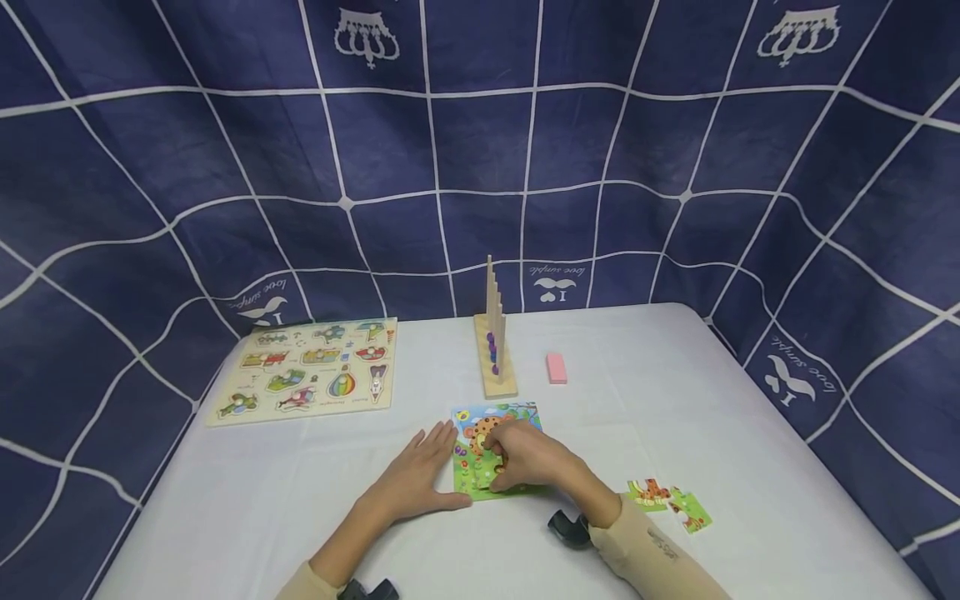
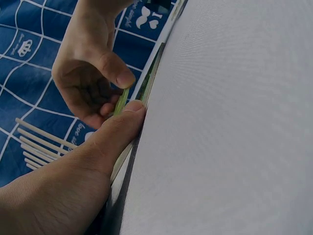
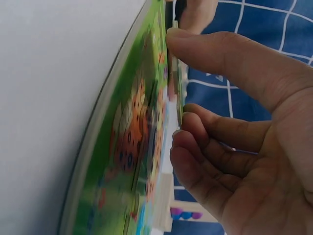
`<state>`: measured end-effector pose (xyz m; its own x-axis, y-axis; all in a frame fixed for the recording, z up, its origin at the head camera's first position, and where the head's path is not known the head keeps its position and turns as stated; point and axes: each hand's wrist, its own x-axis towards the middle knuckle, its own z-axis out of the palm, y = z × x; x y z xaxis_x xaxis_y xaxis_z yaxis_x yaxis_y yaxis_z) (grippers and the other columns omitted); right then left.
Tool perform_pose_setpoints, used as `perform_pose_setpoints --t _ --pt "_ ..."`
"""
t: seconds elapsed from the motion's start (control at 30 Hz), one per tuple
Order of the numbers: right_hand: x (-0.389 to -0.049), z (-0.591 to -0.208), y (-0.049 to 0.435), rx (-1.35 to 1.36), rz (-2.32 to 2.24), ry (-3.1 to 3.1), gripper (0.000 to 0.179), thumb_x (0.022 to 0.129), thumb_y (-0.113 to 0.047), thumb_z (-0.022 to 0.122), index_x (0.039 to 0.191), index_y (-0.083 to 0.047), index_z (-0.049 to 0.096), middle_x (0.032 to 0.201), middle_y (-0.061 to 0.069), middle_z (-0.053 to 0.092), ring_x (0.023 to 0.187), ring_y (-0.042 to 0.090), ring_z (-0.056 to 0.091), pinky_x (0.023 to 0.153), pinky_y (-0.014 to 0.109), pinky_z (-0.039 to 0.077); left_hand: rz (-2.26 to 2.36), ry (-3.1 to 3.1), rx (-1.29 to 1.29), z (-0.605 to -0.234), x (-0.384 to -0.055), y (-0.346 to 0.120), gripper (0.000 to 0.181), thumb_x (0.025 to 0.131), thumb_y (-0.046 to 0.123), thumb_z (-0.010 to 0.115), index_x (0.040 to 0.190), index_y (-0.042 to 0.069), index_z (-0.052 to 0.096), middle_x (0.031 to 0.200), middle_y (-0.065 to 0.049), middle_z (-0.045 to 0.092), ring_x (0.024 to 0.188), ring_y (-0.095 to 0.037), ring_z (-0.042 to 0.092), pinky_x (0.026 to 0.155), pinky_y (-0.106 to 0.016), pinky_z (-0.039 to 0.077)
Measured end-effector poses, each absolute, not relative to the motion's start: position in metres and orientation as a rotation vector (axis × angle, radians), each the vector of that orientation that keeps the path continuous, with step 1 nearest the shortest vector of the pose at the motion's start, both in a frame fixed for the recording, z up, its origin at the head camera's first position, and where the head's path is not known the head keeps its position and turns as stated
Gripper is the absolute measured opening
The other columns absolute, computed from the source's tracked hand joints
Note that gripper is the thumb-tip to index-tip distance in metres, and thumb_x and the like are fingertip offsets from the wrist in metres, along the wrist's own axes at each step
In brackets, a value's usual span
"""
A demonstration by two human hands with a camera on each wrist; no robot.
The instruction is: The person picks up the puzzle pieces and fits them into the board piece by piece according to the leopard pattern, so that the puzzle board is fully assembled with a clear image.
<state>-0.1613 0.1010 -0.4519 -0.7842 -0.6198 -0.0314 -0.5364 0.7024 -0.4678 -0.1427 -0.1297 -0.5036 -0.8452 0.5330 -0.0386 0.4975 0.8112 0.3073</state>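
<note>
A jigsaw puzzle board (image 1: 461, 477) with a spotted leopard picture on green lies in front of me on the white table. My right hand (image 1: 527, 452) is over it and pinches a green puzzle piece (image 3: 179, 83) between thumb and fingertips. In the left wrist view this piece (image 2: 121, 102) is held tilted, slightly above the board. My left hand (image 1: 412, 482) lies at the board's left side, fingers straight, its thumb touching the near left corner. Two loose leopard puzzle pieces, one orange-spotted (image 1: 651, 493) and one mostly green (image 1: 693, 510), lie to the right, beyond the right forearm.
A wooden stand with several upright rods (image 1: 497, 321) and purple and blue beads stands behind the board. Right of it lies a pink block (image 1: 556, 368). At the back left is a wooden vehicle puzzle board (image 1: 300, 377). A blue checked curtain (image 1: 480, 142) encloses the table (image 1: 330, 467).
</note>
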Motion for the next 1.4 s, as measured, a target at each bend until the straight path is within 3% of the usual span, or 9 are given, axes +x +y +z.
perform_pose_setpoints --t 0.77,1.13,1.4 --pt "-0.167 -0.459 0.078 -0.804 -0.648 2.661 0.052 0.060 -0.027 0.093 0.104 -0.008 0.072 0.078 -0.010 0.059 0.070 0.002 0.047 0.066 0.015 0.044 0.462 2.869 0.831 -0.503 -0.143 -0.130 0.110 0.078 0.078 0.054 0.154 0.005 0.024 0.163 -0.011 0.021 0.151 -0.027 0.020 0.124 -0.047 0.018" --pt "-0.165 -0.459 0.082 -0.820 -0.664 2.646 0.038 0.071 -0.019 0.087 0.104 -0.009 0.071 0.084 -0.009 0.062 0.075 0.001 0.050 0.069 0.016 0.047 0.471 2.858 0.820 -0.503 -0.143 -0.130 0.111 0.078 0.079 0.053 0.155 0.006 0.022 0.163 -0.010 0.020 0.152 -0.025 0.018 0.125 -0.047 0.017" --pt "-0.166 -0.460 0.081 -0.823 -0.675 2.637 0.035 0.072 -0.018 0.086 0.102 -0.008 0.073 0.081 -0.010 0.062 0.072 0.001 0.050 0.066 0.015 0.046 0.449 2.868 0.824 -0.503 -0.143 -0.130 0.111 0.078 0.080 0.052 0.155 0.006 0.022 0.163 -0.010 0.020 0.152 -0.025 0.018 0.125 -0.047 0.017"
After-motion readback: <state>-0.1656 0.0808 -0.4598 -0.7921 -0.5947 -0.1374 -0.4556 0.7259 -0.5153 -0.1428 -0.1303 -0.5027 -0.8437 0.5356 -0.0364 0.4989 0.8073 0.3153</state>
